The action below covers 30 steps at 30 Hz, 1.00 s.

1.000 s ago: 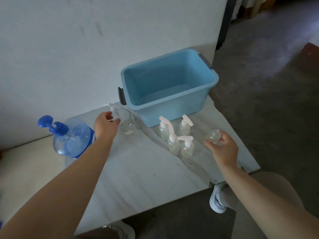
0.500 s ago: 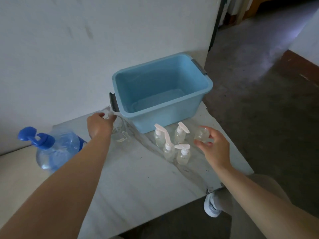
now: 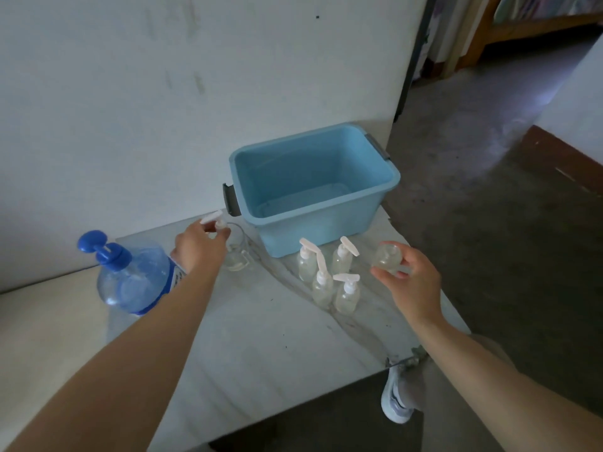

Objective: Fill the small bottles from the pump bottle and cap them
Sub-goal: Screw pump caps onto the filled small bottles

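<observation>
Both hands hover over the surface (image 3: 261, 347), well apart, each clamped on something. The left hand (image 3: 199, 249) pinches a white pump cap (image 3: 213, 220) just above a clear cup (image 3: 238, 256). The right hand (image 3: 411, 283) grips an uncapped small bottle (image 3: 386, 258), held tilted. Between them four capped small bottles (image 3: 321, 288) stand in a tight cluster, just in front of a blue tub (image 3: 313, 187). The big pump bottle (image 3: 130, 278), with its blue head, is at the left beside the left forearm. A pale shoe (image 3: 396, 402) shows below the surface's near edge.
</observation>
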Tool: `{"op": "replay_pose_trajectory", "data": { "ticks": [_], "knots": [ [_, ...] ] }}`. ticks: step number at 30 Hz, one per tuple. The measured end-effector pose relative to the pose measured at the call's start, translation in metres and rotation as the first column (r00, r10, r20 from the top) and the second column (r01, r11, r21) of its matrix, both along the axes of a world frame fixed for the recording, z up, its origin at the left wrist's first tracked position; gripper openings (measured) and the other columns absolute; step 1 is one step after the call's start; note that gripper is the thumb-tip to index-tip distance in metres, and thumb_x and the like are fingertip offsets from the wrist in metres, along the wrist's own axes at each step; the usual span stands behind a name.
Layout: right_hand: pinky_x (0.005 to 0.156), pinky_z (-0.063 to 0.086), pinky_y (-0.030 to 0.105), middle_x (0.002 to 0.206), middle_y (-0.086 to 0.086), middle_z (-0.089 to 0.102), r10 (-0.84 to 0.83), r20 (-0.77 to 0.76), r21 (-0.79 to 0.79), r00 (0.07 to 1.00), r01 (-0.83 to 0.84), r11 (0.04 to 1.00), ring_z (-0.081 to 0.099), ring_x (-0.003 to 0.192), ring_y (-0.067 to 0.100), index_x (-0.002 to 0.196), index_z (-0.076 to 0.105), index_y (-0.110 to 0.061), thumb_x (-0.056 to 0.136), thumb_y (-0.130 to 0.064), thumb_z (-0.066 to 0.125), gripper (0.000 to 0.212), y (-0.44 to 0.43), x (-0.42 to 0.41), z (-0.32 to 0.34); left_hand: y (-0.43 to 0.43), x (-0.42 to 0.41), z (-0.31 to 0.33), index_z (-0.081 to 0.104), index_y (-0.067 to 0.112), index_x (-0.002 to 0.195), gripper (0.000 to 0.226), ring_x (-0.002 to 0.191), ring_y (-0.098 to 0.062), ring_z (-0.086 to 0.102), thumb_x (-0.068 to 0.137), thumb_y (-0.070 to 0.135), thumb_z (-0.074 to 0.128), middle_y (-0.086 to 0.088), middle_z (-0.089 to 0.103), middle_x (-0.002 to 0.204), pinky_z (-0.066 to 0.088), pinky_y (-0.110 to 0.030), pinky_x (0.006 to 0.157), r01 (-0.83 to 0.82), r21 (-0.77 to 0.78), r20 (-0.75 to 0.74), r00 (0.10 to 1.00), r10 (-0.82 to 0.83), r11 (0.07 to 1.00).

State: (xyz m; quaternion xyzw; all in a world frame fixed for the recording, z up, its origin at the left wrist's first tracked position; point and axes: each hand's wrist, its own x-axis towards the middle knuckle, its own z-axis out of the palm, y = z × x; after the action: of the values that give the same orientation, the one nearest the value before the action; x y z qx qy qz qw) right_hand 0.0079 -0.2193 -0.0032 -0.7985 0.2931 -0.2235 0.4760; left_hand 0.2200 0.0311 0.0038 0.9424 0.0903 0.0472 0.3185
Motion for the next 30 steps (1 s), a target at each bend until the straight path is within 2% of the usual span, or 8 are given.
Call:
{"op": "replay_pose_trajectory", "data": {
  "ticks": [4,7,11,15,21,25,27,30],
  "knots": [
    [0.088,0.053,0.038,0.106,-0.01,0.061,0.009,0.059,-0.001,0.998,-0.009,1.0,0.058,0.101,0.013,0.11,0.064,-0.029,0.073,-0.017,0.079,0.042,0.015,-0.011,0.016,0.015,-0.012,0.009,0.072,0.018,0.103,0.028,0.099,-0.026,0.062,0.085,0.037,0.063,-0.001,0.072,0.101,0.046,-0.039,0.093,0.062,-0.198,0.049,0.997,-0.053,0.978],
    [0.091,0.05,0.035,0.107,-0.01,0.06,-0.003,0.1,-0.001,0.995,0.003,1.0,0.057,0.103,0.013,0.114,0.063,-0.027,0.075,-0.018,0.077,0.042,0.021,-0.017,0.031,0.017,-0.018,0.023,0.071,0.016,0.1,0.022,0.095,-0.023,0.064,0.084,0.03,0.066,0.002,0.071,0.098,0.048,-0.033,0.087,0.107,-0.313,0.09,0.992,-0.082,0.944],
    [0.087,0.043,0.02,0.11,-0.009,0.061,0.083,0.108,0.005,0.991,-0.084,0.996,0.055,0.106,0.011,0.115,0.061,-0.032,0.076,-0.019,0.075,0.043,0.029,-0.021,0.047,0.016,-0.019,0.04,0.069,0.012,0.103,0.024,0.103,-0.024,0.063,0.082,0.025,0.07,-0.003,0.071,0.108,0.048,-0.04,0.095,0.083,-0.375,0.136,0.99,-0.034,0.923],
    [0.086,0.041,0.015,0.105,-0.019,0.062,0.196,0.134,0.005,0.972,-0.198,0.98,0.056,0.103,0.003,0.111,0.06,-0.042,0.074,-0.019,0.076,0.045,0.049,-0.025,0.056,0.014,-0.018,0.052,0.069,0.013,0.101,0.023,0.097,-0.022,0.064,0.084,0.029,0.067,0.007,0.067,0.095,0.051,-0.041,0.091,0.016,-0.443,0.145,0.988,0.054,0.896],
    [0.074,0.036,0.003,0.094,-0.014,0.061,0.3,0.089,0.063,0.95,-0.306,0.95,0.054,0.092,-0.004,0.109,0.06,-0.046,0.066,-0.032,0.073,0.047,0.087,-0.023,0.044,0.013,-0.016,0.053,0.07,0.016,0.103,0.021,0.096,-0.02,0.064,0.085,0.027,0.068,0.009,0.067,0.093,0.05,-0.039,0.093,0.051,-0.42,0.151,0.988,0.014,0.906],
    [0.074,0.037,0.002,0.1,-0.016,0.06,0.366,0.028,0.156,0.93,-0.366,0.918,0.053,0.091,-0.008,0.118,0.058,-0.036,0.073,-0.019,0.078,0.052,0.102,-0.014,0.035,0.02,-0.017,0.04,0.071,0.014,0.1,0.021,0.102,-0.026,0.063,0.083,0.025,0.07,-0.002,0.07,0.11,0.048,-0.042,0.095,0.089,-0.305,0.085,0.994,-0.066,0.948],
    [0.074,0.039,0.001,0.102,-0.024,0.057,0.387,0.032,0.211,0.921,-0.385,0.899,0.054,0.093,-0.01,0.114,0.054,-0.033,0.072,-0.016,0.078,0.051,0.109,-0.007,0.034,0.023,-0.018,0.041,0.07,0.014,0.099,0.02,0.106,-0.024,0.062,0.083,0.026,0.07,-0.002,0.069,0.114,0.047,-0.041,0.096,0.077,-0.312,0.084,0.995,-0.053,0.947],
    [0.073,0.04,0.002,0.099,-0.021,0.058,0.379,0.039,0.239,0.924,-0.377,0.895,0.056,0.091,-0.005,0.105,0.051,-0.03,0.07,-0.014,0.08,0.047,0.117,0.004,0.033,0.023,-0.022,0.056,0.07,0.013,0.101,0.022,0.102,-0.016,0.062,0.084,0.025,0.07,0.006,0.069,0.105,0.046,-0.034,0.096,0.034,-0.4,0.116,0.993,0.013,0.916]
  ]
}}
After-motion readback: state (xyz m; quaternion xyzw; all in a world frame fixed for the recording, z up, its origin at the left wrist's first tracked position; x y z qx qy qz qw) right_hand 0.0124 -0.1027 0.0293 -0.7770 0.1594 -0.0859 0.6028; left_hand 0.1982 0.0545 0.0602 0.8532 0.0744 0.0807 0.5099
